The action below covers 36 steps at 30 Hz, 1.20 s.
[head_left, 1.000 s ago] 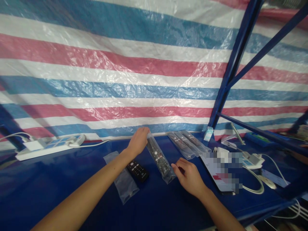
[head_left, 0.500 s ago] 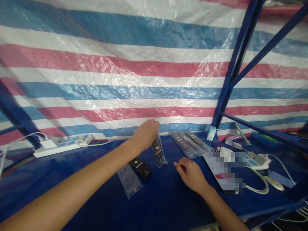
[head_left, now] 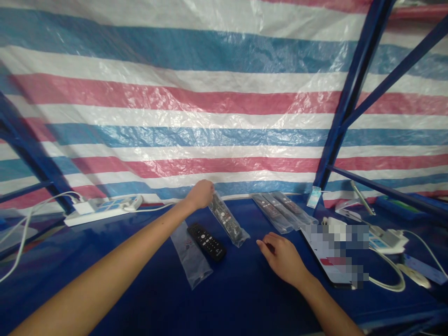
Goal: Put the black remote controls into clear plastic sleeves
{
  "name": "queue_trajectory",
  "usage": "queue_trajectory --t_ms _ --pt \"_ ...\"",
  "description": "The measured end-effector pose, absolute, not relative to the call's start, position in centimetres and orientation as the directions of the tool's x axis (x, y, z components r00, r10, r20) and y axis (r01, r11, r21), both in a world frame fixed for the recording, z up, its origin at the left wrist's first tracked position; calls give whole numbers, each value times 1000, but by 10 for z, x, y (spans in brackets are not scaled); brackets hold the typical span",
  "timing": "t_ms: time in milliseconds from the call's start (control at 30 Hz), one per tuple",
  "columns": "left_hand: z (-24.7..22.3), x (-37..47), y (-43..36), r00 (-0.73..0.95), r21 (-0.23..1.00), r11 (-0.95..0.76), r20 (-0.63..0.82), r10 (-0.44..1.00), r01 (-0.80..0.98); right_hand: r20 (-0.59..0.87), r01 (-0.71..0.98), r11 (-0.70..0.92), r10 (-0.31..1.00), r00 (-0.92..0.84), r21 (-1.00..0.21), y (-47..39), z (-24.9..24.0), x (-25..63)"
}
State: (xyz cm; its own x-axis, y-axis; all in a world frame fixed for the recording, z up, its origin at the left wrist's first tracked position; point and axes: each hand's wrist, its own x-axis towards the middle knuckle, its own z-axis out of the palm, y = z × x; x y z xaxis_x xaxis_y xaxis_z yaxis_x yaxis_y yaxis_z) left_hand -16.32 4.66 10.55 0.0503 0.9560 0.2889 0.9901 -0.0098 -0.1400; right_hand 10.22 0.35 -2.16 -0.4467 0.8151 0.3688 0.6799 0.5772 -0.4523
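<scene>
Red, white and blue stripes run across a glossy plastic sheet [head_left: 210,102] filling the upper part of the frame, with a slanting blue metal post [head_left: 343,116] in front of it at upper right. Below spreads a dark blue tabletop [head_left: 245,298].

Near the centre of the frame, the left hand [head_left: 202,193] reaches to the back of the table, its fingers drawn together on the upper end of a bagged remote [head_left: 227,218]; the thumb is hidden. That remote lies aslant in its clear sleeve, the lower end pointing toward lower right. Left of it and nearer the viewer, an unwrapped black remote [head_left: 207,241] rests buttons up, just beside a flat clear bag [head_left: 191,261]; whether their edges overlap is hard to tell.

Right of centre, the right hand [head_left: 282,256] hovers over or rests on the table, fingers loosely bent and partly open, with nothing visible in them. Behind it, three more bagged remotes [head_left: 280,210] lie side by side. To its right is a dark-edged device [head_left: 324,252] with a pale screen, partly pixelated. White power strips sit at left [head_left: 105,207] and right [head_left: 388,240].
</scene>
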Motion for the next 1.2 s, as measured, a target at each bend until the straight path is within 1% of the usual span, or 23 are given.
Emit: queue_trajectory --t_ms 267,500,667,867,1033,1200 --pt "104 -145 37 129 -132 -79 423 897 988 344 691 583 812 -472 -428 3 -24 100" --pt "124 -110 17 313 -247 -218 467 827 944 312 704 575 818 -484 -417 2 -21 100" --pt "141 -101 9 324 -310 -193 456 829 931 296 716 570 822 -487 -404 1 -20 100" --pt "158 -104 7 287 -315 -141 485 826 939 259 727 545 838 -480 -417 1 -18 95" --pt "177 -111 3 302 -370 -114 503 810 922 197 763 545 838 -508 -349 5 -13 79" --pt "191 -117 -4 299 -352 -113 537 789 929 152 785 529 847 -509 -322 19 -12 54"
